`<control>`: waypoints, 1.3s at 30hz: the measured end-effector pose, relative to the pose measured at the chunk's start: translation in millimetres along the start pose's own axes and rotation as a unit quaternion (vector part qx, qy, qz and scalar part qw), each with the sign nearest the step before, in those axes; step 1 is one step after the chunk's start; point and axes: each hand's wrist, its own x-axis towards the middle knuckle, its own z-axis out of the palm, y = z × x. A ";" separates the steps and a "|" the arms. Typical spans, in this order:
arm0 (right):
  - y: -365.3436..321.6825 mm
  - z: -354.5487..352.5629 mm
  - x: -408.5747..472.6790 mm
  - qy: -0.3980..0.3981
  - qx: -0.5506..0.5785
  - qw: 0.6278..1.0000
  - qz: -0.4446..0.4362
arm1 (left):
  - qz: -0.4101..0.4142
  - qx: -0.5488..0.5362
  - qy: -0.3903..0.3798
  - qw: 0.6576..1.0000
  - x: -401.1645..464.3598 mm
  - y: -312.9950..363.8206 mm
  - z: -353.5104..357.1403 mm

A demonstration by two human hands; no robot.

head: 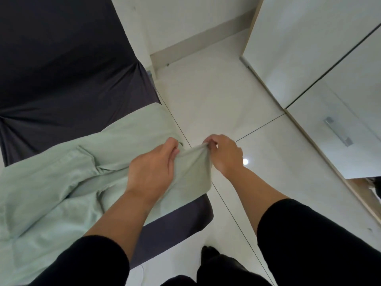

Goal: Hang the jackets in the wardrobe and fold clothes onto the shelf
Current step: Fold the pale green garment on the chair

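A pale green garment [61, 178] lies spread and rumpled over the near corner of a bed with a dark sheet [61, 69]. One edge of it is lifted off the bed's corner. My left hand [153, 172] grips that lifted edge from above, thumb and fingers closed on the cloth. My right hand [223, 153] pinches the same edge at its far tip, just past the bed's side. The cloth is stretched taut between the two hands. The white wardrobe [309, 48] stands to the right with its doors closed.
Glossy white floor tiles [226, 96] fill the gap between the bed and the wardrobe. A metal handle [338, 132] sits on the nearer wardrobe door. A wall with a skirting board [202, 38] closes the far end. My dark-clad legs [216, 265] stand by the bed's corner.
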 end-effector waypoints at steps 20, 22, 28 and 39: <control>70.5 68.8 -66.5 -0.291 0.086 0.929 0.212 | -0.063 0.158 -0.061 0.984 35.2 27.0 23.6; 71.1 72.6 -66.6 -0.288 0.126 0.921 0.230 | -0.049 0.188 -0.091 0.977 43.2 31.0 26.3; 65.1 62.1 -51.1 -0.328 0.197 0.895 0.229 | -0.041 0.333 -0.269 0.903 72.4 41.4 34.4; 39.2 85.6 -23.4 -0.350 0.351 0.811 0.312 | -0.002 0.389 -0.371 0.843 100.7 51.1 58.6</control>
